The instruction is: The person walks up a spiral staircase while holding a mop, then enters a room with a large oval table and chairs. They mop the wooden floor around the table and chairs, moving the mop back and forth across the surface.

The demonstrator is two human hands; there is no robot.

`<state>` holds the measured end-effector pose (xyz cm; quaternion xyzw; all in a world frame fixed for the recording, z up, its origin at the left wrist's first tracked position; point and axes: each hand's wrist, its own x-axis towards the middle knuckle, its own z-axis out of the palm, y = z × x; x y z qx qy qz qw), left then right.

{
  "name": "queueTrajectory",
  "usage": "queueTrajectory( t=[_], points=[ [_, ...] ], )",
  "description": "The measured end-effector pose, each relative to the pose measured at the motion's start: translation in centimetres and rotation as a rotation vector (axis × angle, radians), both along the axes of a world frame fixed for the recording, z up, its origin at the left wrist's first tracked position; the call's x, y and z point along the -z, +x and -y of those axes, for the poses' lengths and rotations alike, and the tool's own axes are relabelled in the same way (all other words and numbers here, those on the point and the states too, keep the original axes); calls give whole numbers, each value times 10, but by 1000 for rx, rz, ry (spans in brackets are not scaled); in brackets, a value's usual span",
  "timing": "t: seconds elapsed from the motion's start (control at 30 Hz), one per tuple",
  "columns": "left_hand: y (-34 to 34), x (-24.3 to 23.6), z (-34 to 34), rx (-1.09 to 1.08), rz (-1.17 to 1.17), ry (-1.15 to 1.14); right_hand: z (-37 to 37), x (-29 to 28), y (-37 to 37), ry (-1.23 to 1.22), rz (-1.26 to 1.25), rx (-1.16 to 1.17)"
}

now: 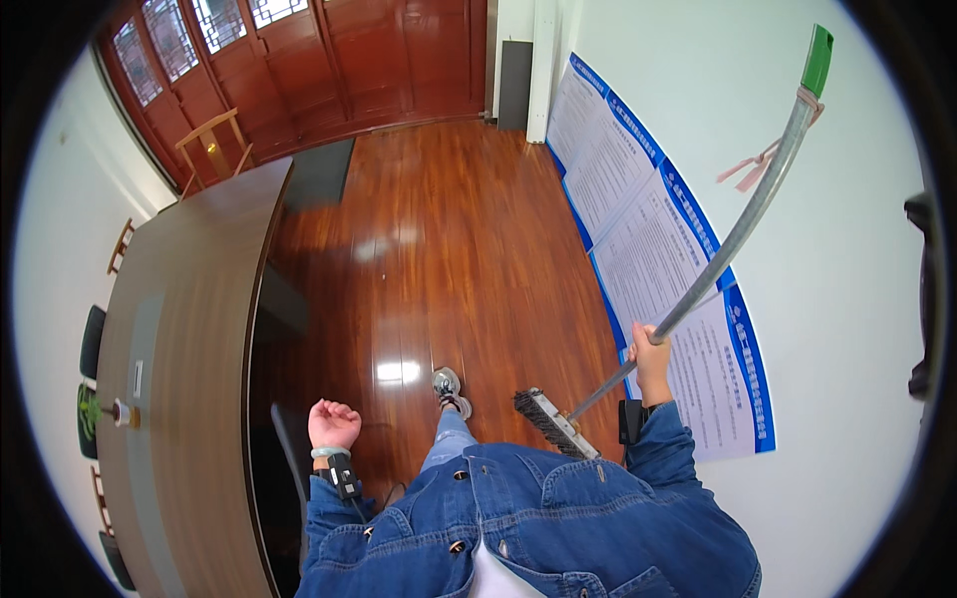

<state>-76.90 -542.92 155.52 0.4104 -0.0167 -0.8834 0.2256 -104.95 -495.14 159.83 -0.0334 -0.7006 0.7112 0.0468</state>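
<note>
One grey broom pole point(734, 243) slants, clamped in the right hand point(651, 363); the left hand point(334, 426) curls loosely near the tabletop point(204, 299).

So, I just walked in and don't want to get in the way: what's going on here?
A person on the wooden floor has a long-handled brush in the right hand, gripped partway along its grey pole, green end up. The bristled head is down low, in front of the body. The left hand is loosely curled, with nothing visible in it. A long table stands to the left; blue-edged posters line the wall on the right.
</note>
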Motion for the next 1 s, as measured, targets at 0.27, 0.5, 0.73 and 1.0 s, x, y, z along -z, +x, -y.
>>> queueTrajectory(
  t=[0.27,0.5,0.73,1.0],
  points=[
    [-190,18,151,-61,-13,2,104,5,-185,30,-32,77],
    [-378,-16,248,75,-111,-66,202,-5,-329,80,10,41],
    [-511,11,313,78,-133,-54,325,28,-507,169,-19,-41],
    [-636,-15,394,-131,-107,-58,543,14,-758,97,-117,-388]
  ],
)
